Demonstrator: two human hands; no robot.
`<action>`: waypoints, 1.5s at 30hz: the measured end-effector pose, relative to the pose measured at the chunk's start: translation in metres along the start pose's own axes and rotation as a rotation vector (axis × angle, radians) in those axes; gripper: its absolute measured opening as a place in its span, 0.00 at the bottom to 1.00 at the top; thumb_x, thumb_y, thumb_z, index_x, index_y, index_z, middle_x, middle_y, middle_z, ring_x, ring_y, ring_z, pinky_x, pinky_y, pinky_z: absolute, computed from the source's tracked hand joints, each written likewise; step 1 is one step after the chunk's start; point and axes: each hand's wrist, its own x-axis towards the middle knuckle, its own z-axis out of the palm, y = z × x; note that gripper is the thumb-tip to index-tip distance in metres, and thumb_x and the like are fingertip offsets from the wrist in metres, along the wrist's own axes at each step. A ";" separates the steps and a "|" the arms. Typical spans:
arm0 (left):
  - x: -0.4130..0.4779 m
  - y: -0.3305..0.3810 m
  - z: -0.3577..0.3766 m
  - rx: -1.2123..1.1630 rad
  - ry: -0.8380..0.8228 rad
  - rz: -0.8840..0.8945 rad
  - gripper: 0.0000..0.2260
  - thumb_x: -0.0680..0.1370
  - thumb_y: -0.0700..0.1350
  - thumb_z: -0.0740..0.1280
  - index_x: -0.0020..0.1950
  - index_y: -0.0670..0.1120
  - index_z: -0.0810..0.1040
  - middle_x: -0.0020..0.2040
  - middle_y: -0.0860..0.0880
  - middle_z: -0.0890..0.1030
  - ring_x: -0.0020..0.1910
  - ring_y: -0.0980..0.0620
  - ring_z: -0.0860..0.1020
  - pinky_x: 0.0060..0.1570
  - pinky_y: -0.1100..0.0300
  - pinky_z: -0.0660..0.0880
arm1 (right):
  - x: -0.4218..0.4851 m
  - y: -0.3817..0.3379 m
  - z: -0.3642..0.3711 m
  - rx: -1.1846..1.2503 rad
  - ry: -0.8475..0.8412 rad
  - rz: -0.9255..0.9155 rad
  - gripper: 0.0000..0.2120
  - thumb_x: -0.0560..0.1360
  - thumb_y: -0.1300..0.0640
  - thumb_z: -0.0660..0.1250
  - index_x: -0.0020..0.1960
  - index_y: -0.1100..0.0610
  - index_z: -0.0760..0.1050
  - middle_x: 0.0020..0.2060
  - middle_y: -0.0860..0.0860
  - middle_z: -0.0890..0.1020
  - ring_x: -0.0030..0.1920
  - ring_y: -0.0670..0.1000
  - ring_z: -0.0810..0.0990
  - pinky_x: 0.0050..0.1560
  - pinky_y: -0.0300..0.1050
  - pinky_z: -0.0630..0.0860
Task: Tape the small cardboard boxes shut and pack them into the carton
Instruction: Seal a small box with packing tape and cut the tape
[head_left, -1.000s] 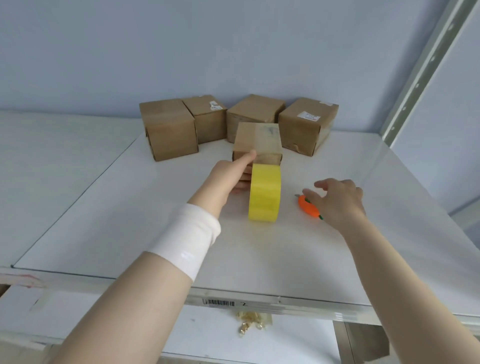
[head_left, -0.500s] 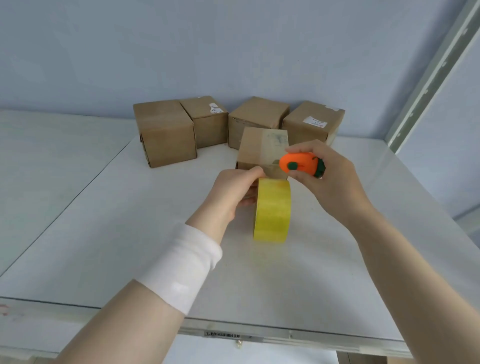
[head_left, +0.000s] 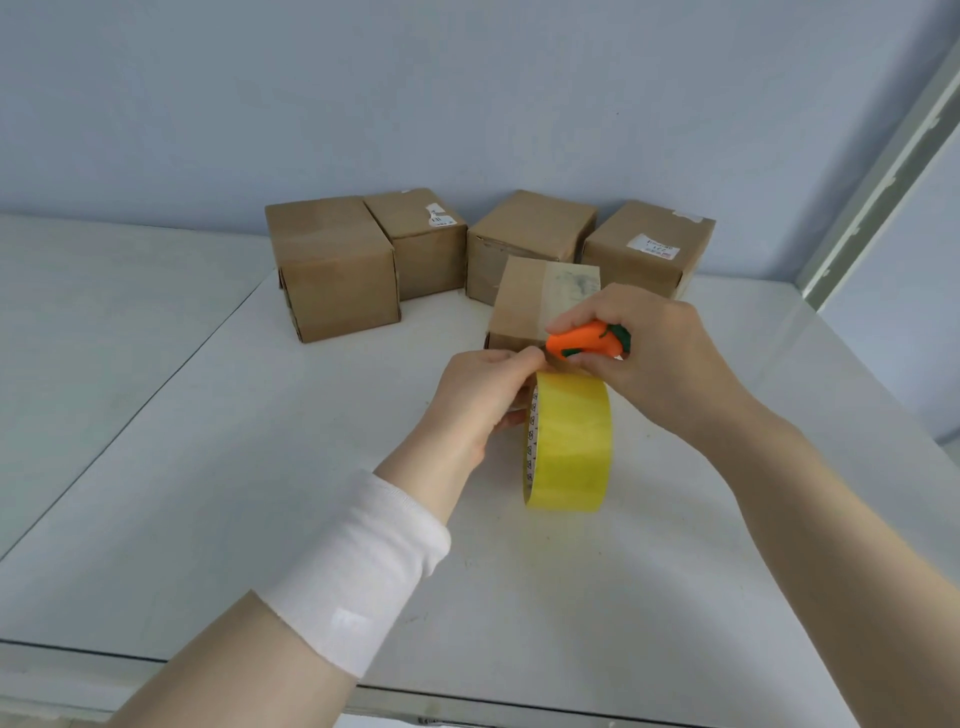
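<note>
1. Desk (head_left: 208, 493): white, flat top, front edge nearest the viewer.
2. White wristband (head_left: 353, 577): worn on the left forearm, which reaches in from the lower left.
3. Tape roll (head_left: 569, 447): yellow and standing on its edge at mid-desk. Contact with the desk cannot be told.
4. Left hand (head_left: 478, 400): grips the roll from its left side, thumb on the top rim and fingers curled behind into the core.
5. Right hand (head_left: 660, 364): fingers curled round the cutter, held just above the roll.
6. Cutter (head_left: 584, 340): orange with green trim. Its tip points left, close to the left thumb at the top of the roll.
7. Front box (head_left: 530, 301): small cardboard box just behind the hands, with a clear strip of tape across its top.
8. Back boxes: four small cardboard boxes in a row against the wall (head_left: 467, 104): far left (head_left: 332, 270), second (head_left: 421, 244), third (head_left: 524, 244), far right (head_left: 644, 249). The second and the far right carry white labels.
9. Metal upright (head_left: 883, 171): pale, slanting at the right.
</note>
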 end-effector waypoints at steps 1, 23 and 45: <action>0.000 0.000 0.000 -0.001 -0.001 0.002 0.02 0.73 0.40 0.66 0.42 0.43 0.77 0.37 0.45 0.78 0.33 0.53 0.76 0.30 0.68 0.75 | 0.001 -0.001 0.000 -0.015 -0.009 -0.008 0.15 0.66 0.68 0.74 0.49 0.54 0.82 0.43 0.43 0.78 0.45 0.39 0.74 0.49 0.23 0.67; -0.023 0.009 -0.013 0.088 -0.177 0.061 0.05 0.75 0.39 0.67 0.40 0.43 0.80 0.34 0.52 0.81 0.33 0.60 0.79 0.35 0.70 0.75 | 0.014 -0.002 0.002 0.237 0.110 0.381 0.10 0.71 0.61 0.71 0.48 0.51 0.73 0.45 0.45 0.78 0.40 0.42 0.74 0.39 0.29 0.70; -0.064 0.023 -0.126 0.095 0.040 0.419 0.09 0.77 0.38 0.65 0.38 0.47 0.79 0.32 0.55 0.79 0.34 0.59 0.75 0.39 0.67 0.71 | 0.033 -0.115 0.062 0.698 -0.155 0.174 0.13 0.71 0.61 0.71 0.53 0.51 0.74 0.43 0.40 0.79 0.39 0.34 0.77 0.37 0.27 0.71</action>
